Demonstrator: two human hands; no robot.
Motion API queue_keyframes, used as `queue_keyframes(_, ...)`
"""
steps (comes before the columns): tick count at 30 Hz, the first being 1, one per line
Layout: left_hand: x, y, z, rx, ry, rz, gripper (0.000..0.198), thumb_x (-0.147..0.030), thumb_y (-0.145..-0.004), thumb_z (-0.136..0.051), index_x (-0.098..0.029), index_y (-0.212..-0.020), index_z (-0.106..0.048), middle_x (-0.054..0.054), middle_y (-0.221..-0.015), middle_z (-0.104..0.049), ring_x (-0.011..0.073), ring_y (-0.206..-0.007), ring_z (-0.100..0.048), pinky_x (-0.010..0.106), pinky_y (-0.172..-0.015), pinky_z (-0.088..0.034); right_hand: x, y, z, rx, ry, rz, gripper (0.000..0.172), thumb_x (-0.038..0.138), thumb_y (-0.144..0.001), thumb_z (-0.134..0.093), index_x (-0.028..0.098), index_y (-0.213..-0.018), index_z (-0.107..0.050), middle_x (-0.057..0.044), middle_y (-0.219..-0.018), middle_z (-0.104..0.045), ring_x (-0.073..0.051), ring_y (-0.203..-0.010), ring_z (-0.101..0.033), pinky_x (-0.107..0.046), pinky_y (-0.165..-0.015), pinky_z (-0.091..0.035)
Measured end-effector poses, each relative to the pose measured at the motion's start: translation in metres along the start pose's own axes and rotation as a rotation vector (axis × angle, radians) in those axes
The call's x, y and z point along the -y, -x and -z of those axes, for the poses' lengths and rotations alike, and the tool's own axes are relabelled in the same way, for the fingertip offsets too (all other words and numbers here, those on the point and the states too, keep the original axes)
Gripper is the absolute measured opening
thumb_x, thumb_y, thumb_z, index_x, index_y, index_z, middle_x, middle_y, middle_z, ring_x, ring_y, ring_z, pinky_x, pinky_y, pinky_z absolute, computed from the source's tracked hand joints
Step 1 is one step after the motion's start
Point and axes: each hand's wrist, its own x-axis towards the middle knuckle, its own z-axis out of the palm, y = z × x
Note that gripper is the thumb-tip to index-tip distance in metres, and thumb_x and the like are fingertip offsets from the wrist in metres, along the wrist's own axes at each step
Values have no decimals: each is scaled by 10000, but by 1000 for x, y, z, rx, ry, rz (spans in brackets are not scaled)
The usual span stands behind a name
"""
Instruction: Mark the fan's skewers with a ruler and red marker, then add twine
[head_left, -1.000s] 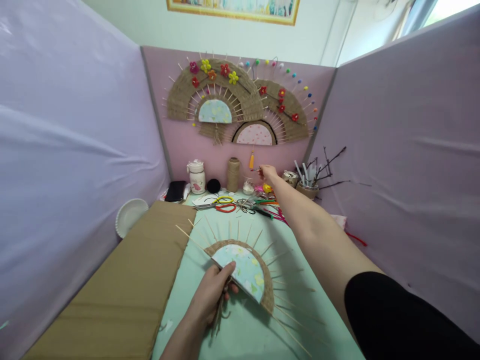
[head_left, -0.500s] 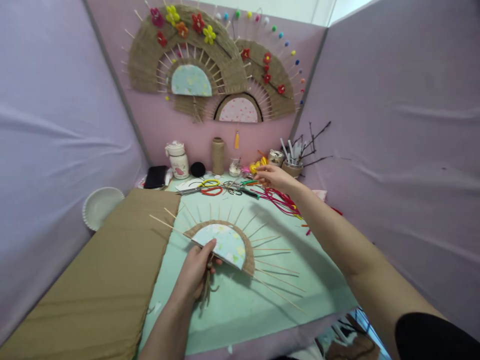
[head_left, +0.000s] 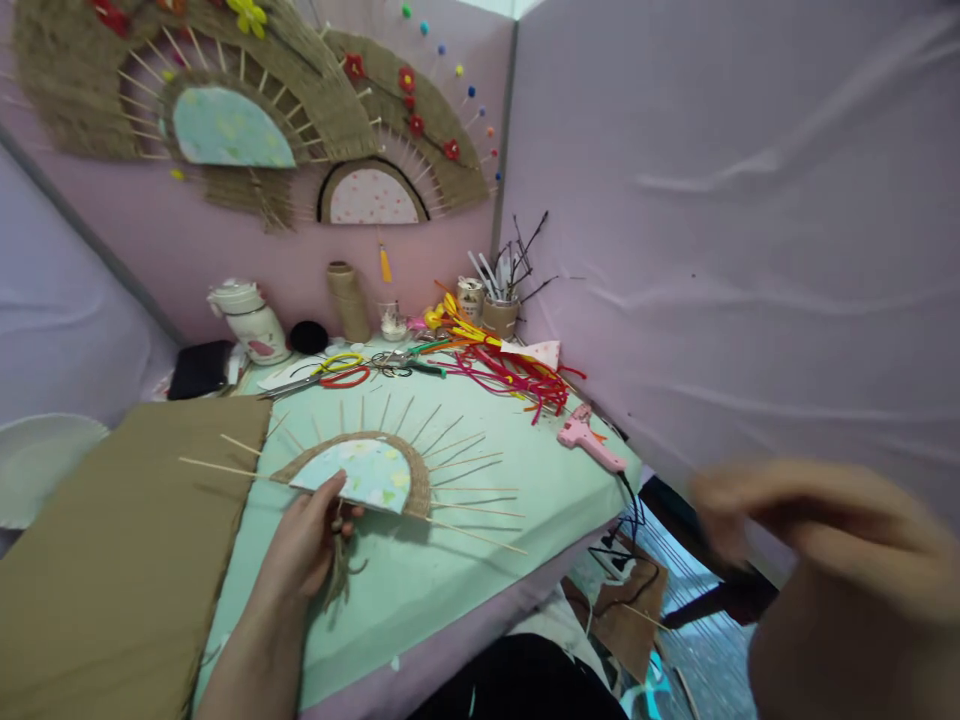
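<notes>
My left hand grips a half-round fan frame by the middle of its straight edge, thumb on top. The frame has a pale blue patterned half-disc, a band of wound twine around it, and thin wooden sticks fanning outward. A twine tassel hangs beside my fingers. Off the table to the right, my right hand is smeared by motion, so its fingers cannot be read. Nearest to it on the table lies a pink glue gun with a black cord.
Cardboard covers the table's left side. Along the back are scissors, pliers, red and yellow pipe cleaners, a twine spool, a white bottle and a cup of twigs. Finished fans hang on the wall.
My right hand has pulled back from the pipe cleaners at the table's rear to the far right. The view has turned right, bringing the glue gun into sight. My left hand still holds the fan frame.
</notes>
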Motion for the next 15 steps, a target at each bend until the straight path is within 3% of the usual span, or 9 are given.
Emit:
queue_keyframes(2, 0, 0, 0, 20, 30, -9, 175, -278, -763, -639, -120, -808, -579, -13, -549, -550, 71, -425, -467, 145, -356, -343, -15, -23, -22, 70, 14, -42, 406, 596, -828, -487, 313, -1059, -666, -70, -948, -708, -260, -852, -663, -385, -732, -546)
queue_keyframes(6, -1, 1, -1, 71, 105, -58, 201, -279, -706, -686, -130, -765, -565, -25, -561, -542, 72, -441, -481, 144, -360, -345, -62, -64, -69, -124, 445, -210, 444, 464, -843, -472, 135, -1103, -618, -177, -1120, -645, -329, -1041, -595, -450, -887, -467)
queue_keyframes(10, -1, 3, -2, 71, 158, -92, 265, -312, -653, -730, -130, -744, -561, -33, -557, -540, 66, -441, -480, 146, -370, -357, -105, -73, -101, -93, 739, -214, 392, 407, -842, -547, 78, -1047, -602, -206, -1008, -647, -337, -959, -604, -420, -828, -456)
queue_keyframes(15, -1, 4, -2, 61, 210, -121, 319, -331, -611, -768, -132, -748, -560, -41, -576, -556, 56, -440, -476, 149, -373, -351, -113, -74, -117, -124, 862, -170, 381, 410, -874, -528, 65, -1013, -608, -204, -933, -635, -323, -889, -596, -409, -797, -437)
